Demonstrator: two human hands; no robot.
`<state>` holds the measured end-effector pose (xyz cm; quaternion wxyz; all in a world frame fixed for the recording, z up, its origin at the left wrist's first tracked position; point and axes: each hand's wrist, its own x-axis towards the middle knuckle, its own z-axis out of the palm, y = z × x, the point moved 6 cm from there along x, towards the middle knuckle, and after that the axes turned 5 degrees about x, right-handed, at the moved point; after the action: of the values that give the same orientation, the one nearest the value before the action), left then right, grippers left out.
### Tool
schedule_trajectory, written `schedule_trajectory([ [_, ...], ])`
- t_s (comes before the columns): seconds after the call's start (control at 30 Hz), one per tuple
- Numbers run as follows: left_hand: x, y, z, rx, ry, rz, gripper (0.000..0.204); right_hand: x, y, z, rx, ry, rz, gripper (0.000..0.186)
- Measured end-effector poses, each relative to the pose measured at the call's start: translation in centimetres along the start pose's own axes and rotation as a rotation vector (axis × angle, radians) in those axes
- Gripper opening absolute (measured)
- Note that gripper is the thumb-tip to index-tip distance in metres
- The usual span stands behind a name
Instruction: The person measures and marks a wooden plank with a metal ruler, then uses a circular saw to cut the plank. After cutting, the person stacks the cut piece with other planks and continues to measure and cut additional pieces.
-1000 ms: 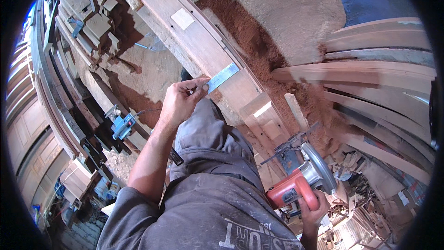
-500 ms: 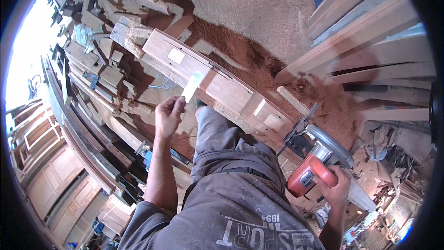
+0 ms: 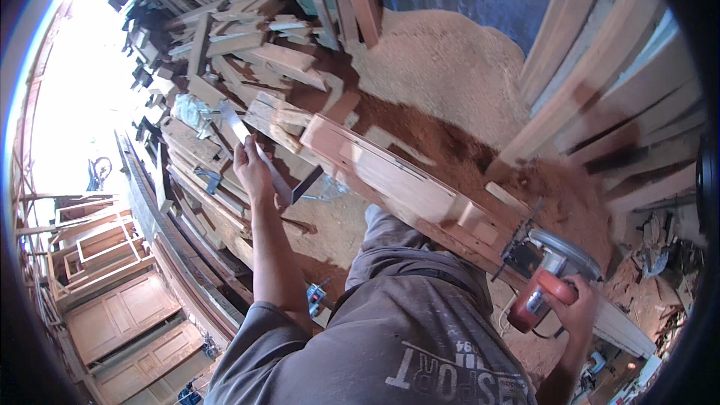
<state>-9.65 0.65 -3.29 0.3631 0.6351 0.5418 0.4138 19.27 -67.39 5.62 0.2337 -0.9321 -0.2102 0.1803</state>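
My left hand [image 3: 253, 169] grips a try square [image 3: 279, 184] by its blade, off to the left of the workpiece. The L-shaped tool has a long pale metal arm and a shorter dark arm, and it hangs clear of the wood. In front of me lies a long squared timber [image 3: 390, 176], slanting from upper left to lower right, with a shallow recess and slots along its upper face. At its right end my right hand [image 3: 576, 307] is wrapped round the handle of a red circular saw [image 3: 534, 301]. The saw's base sits against the timber; its blade edge is mostly hidden.
Offcuts [image 3: 247, 49] are heaped at the upper left, with sawdust [image 3: 442, 67] piled beyond the timber. Long boards [image 3: 607, 67] lean at the right. Panelled doors [image 3: 124, 315] and frames stand at lower left. More scraps [image 3: 660, 255] lie at right.
My left hand has lifted the try square off the timber and swung it up and left. The view has shifted left. My right hand stays on the saw.
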Motion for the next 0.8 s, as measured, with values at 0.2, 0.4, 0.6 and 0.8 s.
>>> schedule_trajectory([
  [0.2, 9.9, -3.5, -0.4, -0.315, 0.112, -0.115, 0.03, -1.1, 1.4, -0.1, -0.04, 0.014, 0.086, 0.058],
  [0.4, 19.2, -11.0, -2.4, -0.482, 0.16, -0.249, 0.039, -0.5, -0.1, 0.3, 0.029, 0.047, 0.175, 0.052],
  [0.6, 21.9, -14.3, 0.6, -0.578, 0.249, -0.518, 0.031, -0.5, -2.8, -0.3, -0.046, 0.094, 0.208, 0.054],
  [0.8, 24.2, -28.8, 4.8, -0.905, 0.351, -0.758, 0.024, -1.7, -2.1, -0.6, -0.087, 0.072, 0.257, 0.057],
])
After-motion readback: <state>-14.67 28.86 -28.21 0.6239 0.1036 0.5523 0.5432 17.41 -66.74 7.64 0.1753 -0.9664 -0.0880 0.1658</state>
